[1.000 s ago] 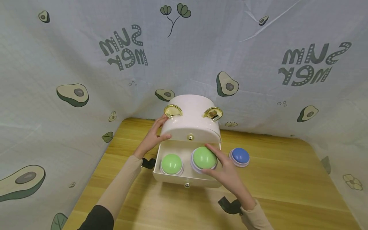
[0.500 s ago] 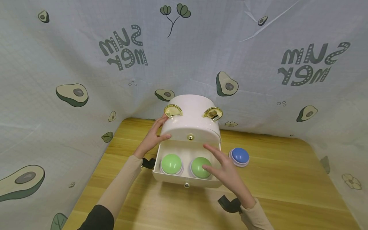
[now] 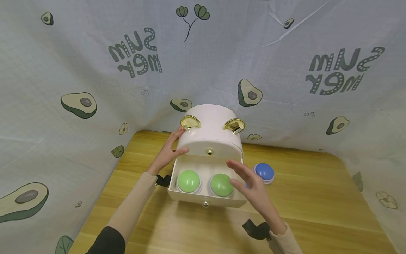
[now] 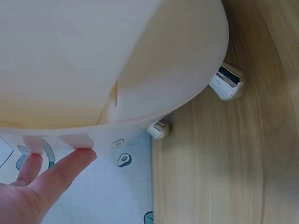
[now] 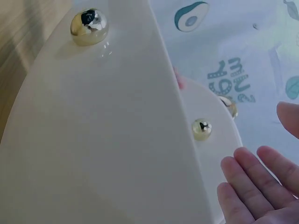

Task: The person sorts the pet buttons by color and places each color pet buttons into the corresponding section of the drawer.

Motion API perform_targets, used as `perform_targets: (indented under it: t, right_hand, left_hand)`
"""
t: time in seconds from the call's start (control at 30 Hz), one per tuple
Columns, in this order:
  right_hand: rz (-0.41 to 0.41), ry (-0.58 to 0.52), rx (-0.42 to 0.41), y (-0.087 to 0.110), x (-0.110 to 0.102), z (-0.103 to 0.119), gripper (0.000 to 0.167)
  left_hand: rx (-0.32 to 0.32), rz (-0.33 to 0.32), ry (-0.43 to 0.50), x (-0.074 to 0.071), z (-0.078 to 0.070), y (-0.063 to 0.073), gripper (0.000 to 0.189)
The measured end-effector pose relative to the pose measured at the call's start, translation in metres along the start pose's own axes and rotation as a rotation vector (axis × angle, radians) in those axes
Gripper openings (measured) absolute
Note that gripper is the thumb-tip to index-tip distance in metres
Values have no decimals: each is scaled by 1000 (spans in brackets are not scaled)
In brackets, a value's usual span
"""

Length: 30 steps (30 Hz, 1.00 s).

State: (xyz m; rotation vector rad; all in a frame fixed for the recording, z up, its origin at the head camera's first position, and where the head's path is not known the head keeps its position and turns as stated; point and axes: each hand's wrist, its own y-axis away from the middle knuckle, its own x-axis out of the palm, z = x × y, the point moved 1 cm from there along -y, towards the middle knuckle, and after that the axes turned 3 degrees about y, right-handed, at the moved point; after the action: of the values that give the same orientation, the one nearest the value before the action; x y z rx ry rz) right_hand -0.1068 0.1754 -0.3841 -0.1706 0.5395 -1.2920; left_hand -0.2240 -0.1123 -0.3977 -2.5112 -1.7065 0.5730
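Observation:
In the head view a glossy white box (image 3: 211, 118) with two gold ear-shaped pieces stands on the table, its lower drawer (image 3: 190, 199) pulled out. Two round, green-domed pieces with pale bases lie in the drawer, the left one (image 3: 188, 181) and the right one (image 3: 221, 185). My left hand (image 3: 165, 155) rests on the box's left side; in the left wrist view its fingertips (image 4: 84, 156) touch the white wall. My right hand (image 3: 255, 187) hovers over the drawer's right edge, fingers extended and nothing held; the right wrist view shows its bare fingers (image 5: 252, 182).
A blue-domed piece (image 3: 264, 171) with a pale base sits on the wooden table (image 3: 317, 197) right of the box. Another bit of blue (image 3: 247, 185) shows behind my right hand, mostly hidden. A printed avocado curtain (image 3: 203, 70) hangs behind the table.
My right hand has let go of the right green-domed piece, which now lies in the drawer's front right. The hand has then drawn away to the right; my left hand stays put.

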Motion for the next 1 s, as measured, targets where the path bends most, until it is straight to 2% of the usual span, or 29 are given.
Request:
perform_targets:
  t: [0.17, 0.3, 0.37, 0.47, 0.6, 0.83, 1.0]
  right_hand:
    - [3, -45, -44, 2, 0, 5, 48]
    - [49, -74, -30, 6, -1, 10, 48]
    - [87, -78, -9, 9, -1, 13, 48]
    - [151, -80, -7, 13, 1, 16, 49]
    - [243, -92, -71, 19, 7, 20, 52]
    - [428, -144, -67, 31, 20, 19, 47]
    - [520, -115, -92, 38, 29, 14, 47]
  left_hand:
    - [0, 6, 1, -1, 2, 0, 72]
    - [1, 8, -6, -1, 2, 0, 72]
    - [-7, 8, -5, -1, 3, -1, 72]
    - [5, 1, -3, -1, 20, -5, 74]
    - [29, -10, -10, -3, 42, -9, 78]
    - [28, -12, -9, -2, 41, -9, 81]
    - [27, -9, -7, -2, 41, -9, 81]
